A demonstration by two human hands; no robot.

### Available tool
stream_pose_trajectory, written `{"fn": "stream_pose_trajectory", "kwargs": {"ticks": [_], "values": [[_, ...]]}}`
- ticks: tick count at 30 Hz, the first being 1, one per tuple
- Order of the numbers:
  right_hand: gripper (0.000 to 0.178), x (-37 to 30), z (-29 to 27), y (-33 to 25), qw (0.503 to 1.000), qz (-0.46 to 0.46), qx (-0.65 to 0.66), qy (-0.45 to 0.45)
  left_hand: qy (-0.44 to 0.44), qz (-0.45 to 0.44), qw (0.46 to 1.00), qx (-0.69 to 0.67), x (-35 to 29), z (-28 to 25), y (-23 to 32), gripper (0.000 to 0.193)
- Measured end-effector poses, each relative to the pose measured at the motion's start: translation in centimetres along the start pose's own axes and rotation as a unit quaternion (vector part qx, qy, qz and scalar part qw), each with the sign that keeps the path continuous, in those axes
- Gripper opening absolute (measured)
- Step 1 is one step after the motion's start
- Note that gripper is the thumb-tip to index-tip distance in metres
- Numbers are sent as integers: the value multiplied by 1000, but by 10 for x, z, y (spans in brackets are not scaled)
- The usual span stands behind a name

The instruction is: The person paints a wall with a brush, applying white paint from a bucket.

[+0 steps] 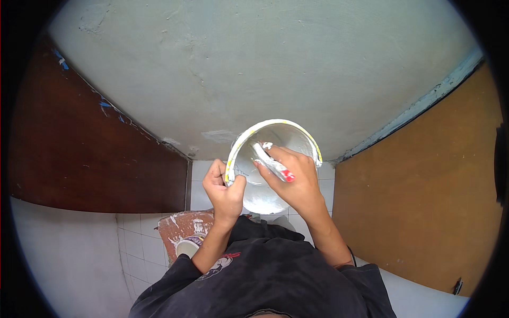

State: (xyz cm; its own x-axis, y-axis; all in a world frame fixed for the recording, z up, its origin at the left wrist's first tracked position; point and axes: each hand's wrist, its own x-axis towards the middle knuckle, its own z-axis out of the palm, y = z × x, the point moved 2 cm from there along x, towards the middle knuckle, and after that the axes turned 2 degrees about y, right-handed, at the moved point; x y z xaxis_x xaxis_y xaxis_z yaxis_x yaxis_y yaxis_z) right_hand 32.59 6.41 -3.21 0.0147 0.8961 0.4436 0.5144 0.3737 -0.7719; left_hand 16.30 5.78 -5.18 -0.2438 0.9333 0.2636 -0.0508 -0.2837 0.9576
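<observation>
Dark shirt (265, 278) fills the near end of the view, and just beyond it, between two busy hands, is the white bucket (273, 122), its mouth facing up at us! Left hand (225, 193) has its fingers clenched round the rim at the left side, thumb bent at the edge. And look at the right hand (300, 172), reaching over the mouth, fingers grasping a white-smeared tool (272, 165) with a red handle end! Its far end slants up and left into the bucket, though I can't make out the working tip. Doing this well, I'd say, wants a steady left grip so the bucket can't twist, an easy right wrist, and the tool laid along the inner wall rather than jabbed. What a pose: both forearms come up from below, the right slanting in leftward, the left rising almost straight to that tight fist
</observation>
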Motion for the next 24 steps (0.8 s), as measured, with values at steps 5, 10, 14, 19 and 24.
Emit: {"fn": "stream_pose_trajectory", "kwargs": {"ticks": [5,10,14,19,24], "values": [[23,-8,15,14,992,-57,-109,-13,-25,4,1000,8,-10,6,6,24],[21,-22,19,12,992,-28,-103,-70,-37,-14,999,-3,-15,4,-1,25],[25,-18,4,5,989,57,-74,-111,-37,-27,999,-18,-13,3,-12,26],[27,-25,-18,-3,997,39,-42,-42,-30,-16,999,-4,-10,8,-13,27],[27,-34,-46,-12,994,85,22,70,-8,-43,999,-16,-7,8,-20,26]]}}
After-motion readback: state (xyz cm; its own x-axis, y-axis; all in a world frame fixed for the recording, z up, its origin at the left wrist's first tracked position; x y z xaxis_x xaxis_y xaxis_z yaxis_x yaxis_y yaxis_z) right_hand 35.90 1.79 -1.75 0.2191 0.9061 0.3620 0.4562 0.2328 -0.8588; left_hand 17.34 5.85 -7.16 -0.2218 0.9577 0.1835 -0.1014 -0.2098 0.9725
